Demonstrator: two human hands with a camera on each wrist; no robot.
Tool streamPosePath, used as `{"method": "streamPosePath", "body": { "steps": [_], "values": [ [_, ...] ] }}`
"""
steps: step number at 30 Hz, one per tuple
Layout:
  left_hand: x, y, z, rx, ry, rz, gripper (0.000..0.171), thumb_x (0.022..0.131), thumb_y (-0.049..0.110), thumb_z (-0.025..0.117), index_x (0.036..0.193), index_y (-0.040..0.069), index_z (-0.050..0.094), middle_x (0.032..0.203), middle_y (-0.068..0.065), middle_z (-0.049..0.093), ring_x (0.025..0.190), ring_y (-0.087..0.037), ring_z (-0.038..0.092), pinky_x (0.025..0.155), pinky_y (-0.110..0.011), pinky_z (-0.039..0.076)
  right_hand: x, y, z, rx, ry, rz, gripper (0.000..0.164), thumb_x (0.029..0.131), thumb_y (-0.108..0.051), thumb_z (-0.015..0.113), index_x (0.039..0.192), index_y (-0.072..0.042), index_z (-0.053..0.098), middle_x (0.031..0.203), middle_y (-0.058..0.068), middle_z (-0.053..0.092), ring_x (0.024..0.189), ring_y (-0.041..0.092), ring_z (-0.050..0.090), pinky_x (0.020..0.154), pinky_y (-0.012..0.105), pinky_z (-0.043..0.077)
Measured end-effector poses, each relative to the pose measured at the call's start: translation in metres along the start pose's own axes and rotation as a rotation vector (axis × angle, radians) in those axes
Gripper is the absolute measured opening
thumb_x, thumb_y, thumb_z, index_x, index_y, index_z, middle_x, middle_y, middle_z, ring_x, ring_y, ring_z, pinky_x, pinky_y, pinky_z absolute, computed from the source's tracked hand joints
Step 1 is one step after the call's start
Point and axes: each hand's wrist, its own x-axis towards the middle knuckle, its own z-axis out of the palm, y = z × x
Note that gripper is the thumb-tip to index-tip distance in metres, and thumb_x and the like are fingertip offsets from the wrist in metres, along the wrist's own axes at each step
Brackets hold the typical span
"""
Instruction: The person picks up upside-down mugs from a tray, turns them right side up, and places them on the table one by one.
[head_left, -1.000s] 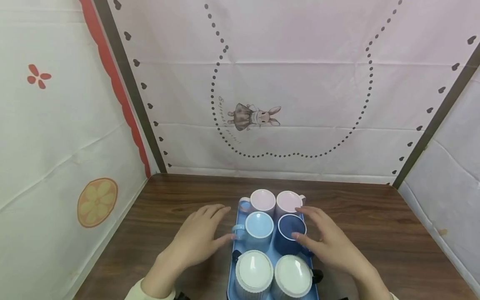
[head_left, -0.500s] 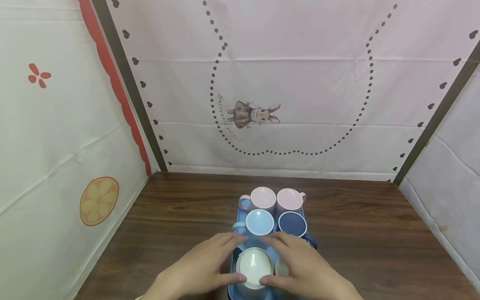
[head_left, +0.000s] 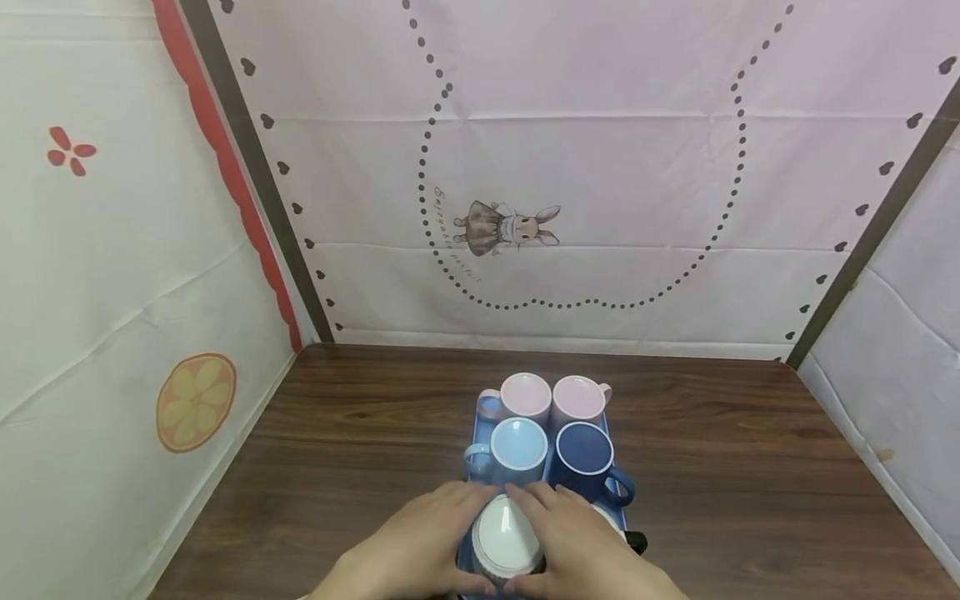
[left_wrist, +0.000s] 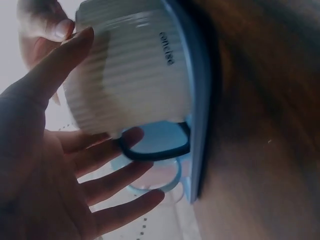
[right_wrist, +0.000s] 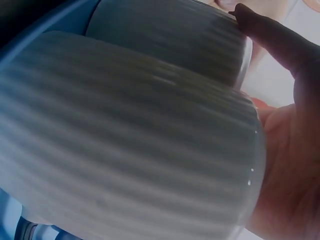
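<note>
Both hands close around a white ribbed mug (head_left: 507, 537) at the near left of a blue tray (left_wrist: 201, 100). My left hand (head_left: 416, 542) holds its left side, thumb at the rim and fingers beside the dark handle (left_wrist: 155, 155) in the left wrist view. From the right, my right hand (head_left: 581, 546) grips the same mug, its thumb on the rim in the right wrist view. A second white ribbed mug (right_wrist: 125, 135) stands under the right hand, mostly hidden from the head view. The word "concise" is printed on the held mug.
Behind the hands on the tray stand a light blue mug (head_left: 519, 446), a navy mug (head_left: 585, 450) and two pink mugs, one left (head_left: 526, 393) and one right (head_left: 579, 398). The dark wood table (head_left: 360, 442) ends at white printed cloth walls (head_left: 600, 192).
Both hands have come in from either side of the tray, down and inward over the near left white mug, and closed around it. The mugs have kept their places.
</note>
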Motion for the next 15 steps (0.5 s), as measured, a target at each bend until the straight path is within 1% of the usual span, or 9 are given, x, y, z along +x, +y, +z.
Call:
{"method": "streamPosePath", "body": {
  "steps": [3,6,9,11,15],
  "values": [
    [0.003,0.001,0.006,0.009,0.011,-0.002,0.093,0.074,0.068,0.083,0.148,0.023,0.049,0.141,0.008,0.060,0.128,-0.016,0.058,0.102,-0.047,0.055,0.002,-0.002,0.002,-0.004,-0.010,0.009,0.098,0.073,-0.057,0.087,0.152,-0.012,0.050,0.139,0.002,0.063,0.121,0.028,0.062,0.103,0.052,0.053],
    [0.005,0.002,0.009,0.021,0.016,-0.012,0.092,0.073,0.068,0.083,0.145,0.022,0.050,0.139,0.006,0.061,0.126,-0.017,0.059,0.099,-0.047,0.056,0.003,-0.004,0.005,-0.038,0.014,-0.010,0.101,0.071,-0.059,0.088,0.150,-0.008,0.050,0.137,0.006,0.064,0.123,0.029,0.063,0.108,0.054,0.049],
    [0.006,0.004,0.011,0.053,0.036,-0.012,0.090,0.071,0.068,0.085,0.141,0.021,0.052,0.134,0.006,0.062,0.119,-0.015,0.060,0.094,-0.043,0.058,0.004,-0.005,0.009,-0.082,0.050,-0.027,0.103,0.070,-0.060,0.089,0.148,-0.005,0.051,0.134,0.007,0.065,0.122,0.025,0.064,0.110,0.053,0.048],
    [0.007,0.005,0.013,0.080,0.053,-0.009,0.090,0.070,0.069,0.085,0.139,0.020,0.053,0.131,0.007,0.063,0.116,-0.014,0.060,0.091,-0.041,0.058,0.004,-0.006,0.011,-0.115,0.074,-0.034,0.103,0.069,-0.060,0.089,0.147,-0.004,0.052,0.132,0.006,0.066,0.119,0.024,0.065,0.109,0.051,0.049],
    [0.009,0.006,0.015,0.119,0.067,-0.013,0.092,0.069,0.071,0.084,0.138,0.019,0.053,0.127,0.008,0.063,0.111,-0.012,0.060,0.087,-0.038,0.058,0.005,-0.007,0.013,-0.148,0.085,-0.038,0.103,0.068,-0.059,0.090,0.146,-0.003,0.052,0.129,0.007,0.067,0.117,0.023,0.066,0.108,0.050,0.050]
  ]
}}
